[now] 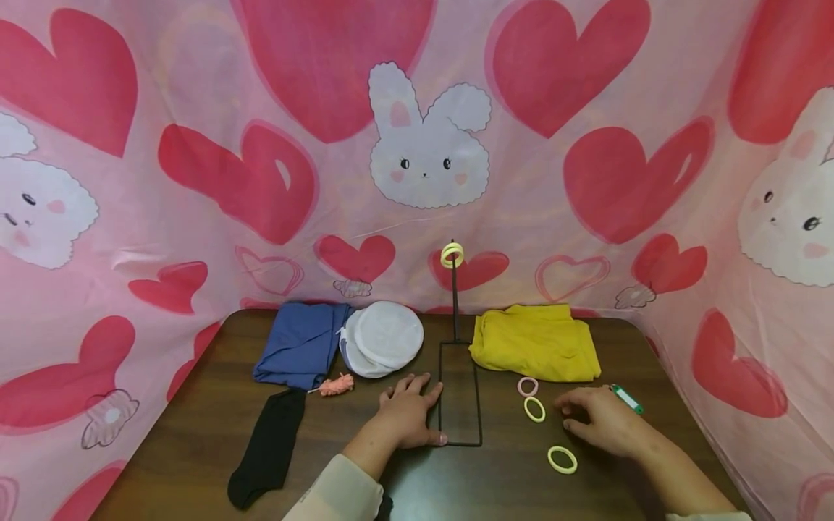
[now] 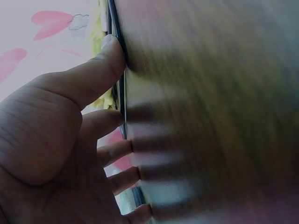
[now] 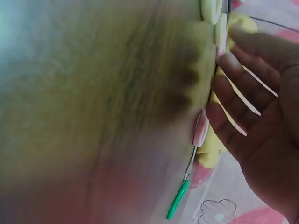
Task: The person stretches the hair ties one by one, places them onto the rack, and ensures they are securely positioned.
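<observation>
My left hand [image 1: 407, 414] lies on the table with fingers spread, its thumb and index finger at the left side of a black wire stand's base [image 1: 479, 412]. Yellow rings [image 1: 444, 255] hang at the top of the stand's upright. To the right, my right hand [image 1: 602, 420] is held low with loosely bent fingers and nothing in them. Left of it lie a pink ring [image 1: 519, 388], a yellow ring [image 1: 526, 409] and, nearer, another yellow ring [image 1: 551, 460]. The right wrist view shows a further pink ring [image 3: 201, 128] by the fingertips, hidden in the head view.
A green tag [image 1: 628, 399] lies beyond the right hand. Folded yellow cloth [image 1: 534, 344] is at the back right. Toward the left are folded blue cloth [image 1: 302, 344], a white round mesh item [image 1: 389, 335], a coral yarn bundle [image 1: 336, 385] and a black sock [image 1: 267, 449].
</observation>
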Demonstrator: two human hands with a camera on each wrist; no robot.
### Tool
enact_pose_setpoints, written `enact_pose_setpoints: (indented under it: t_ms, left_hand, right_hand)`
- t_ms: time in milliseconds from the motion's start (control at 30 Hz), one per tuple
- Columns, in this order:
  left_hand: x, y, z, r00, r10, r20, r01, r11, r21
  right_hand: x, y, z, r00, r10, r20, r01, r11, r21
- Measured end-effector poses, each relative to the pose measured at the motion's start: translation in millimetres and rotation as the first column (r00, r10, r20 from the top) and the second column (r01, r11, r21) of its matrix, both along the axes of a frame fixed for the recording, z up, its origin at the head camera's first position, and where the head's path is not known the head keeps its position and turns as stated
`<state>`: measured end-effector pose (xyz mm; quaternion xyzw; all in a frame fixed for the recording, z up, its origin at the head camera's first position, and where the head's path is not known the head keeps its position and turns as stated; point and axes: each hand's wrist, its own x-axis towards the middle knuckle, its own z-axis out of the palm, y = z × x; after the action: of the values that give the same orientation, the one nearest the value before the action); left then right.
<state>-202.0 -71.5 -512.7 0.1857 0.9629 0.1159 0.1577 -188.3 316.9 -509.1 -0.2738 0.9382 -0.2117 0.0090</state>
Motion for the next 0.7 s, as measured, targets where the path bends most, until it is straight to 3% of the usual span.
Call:
enact_pose_setpoints:
  t_ms: [100, 200, 267, 500, 700]
  left_hand:
    - [-0.3, 0, 0.1, 1.0, -0.002, 0.0, 0.002, 1.0, -0.003]
    - [-0.4, -1, -0.1, 1.0, 0.0, 0.0, 0.0, 1.0, -0.002]
    - [-0.5, 0, -0.4, 1.0, -0.001, -0.003, 0.001, 1.0, -0.002]
    - [-0.5, 1, 0.7, 1.0, -0.004, -0.004, 0.004, 1.0, 0.005]
    - [-0.5, 1, 1.3, 1.0, -0.003, -0.003, 0.003, 1.0, 0.007]
  right_hand:
    - [6.8, 0, 2.9, 0.989, 0.097, 0.113, -0.092, 0.995, -0.05]
    - [14.1, -2, 6.6, 0.959, 0.178, 0.22, -0.164, 0.983, -0.08]
    - [17.5, -3, 7.8, 0.951, 0.193, 0.239, -0.183, 0.981, -0.065]
    - [18.6, -5, 4.6, 0.961, 0.249, 0.123, -0.245, 0.969, -0.047]
    - [15.4, -7, 0.8, 0.957, 0.28, 0.081, -0.275, 0.959, -0.066]
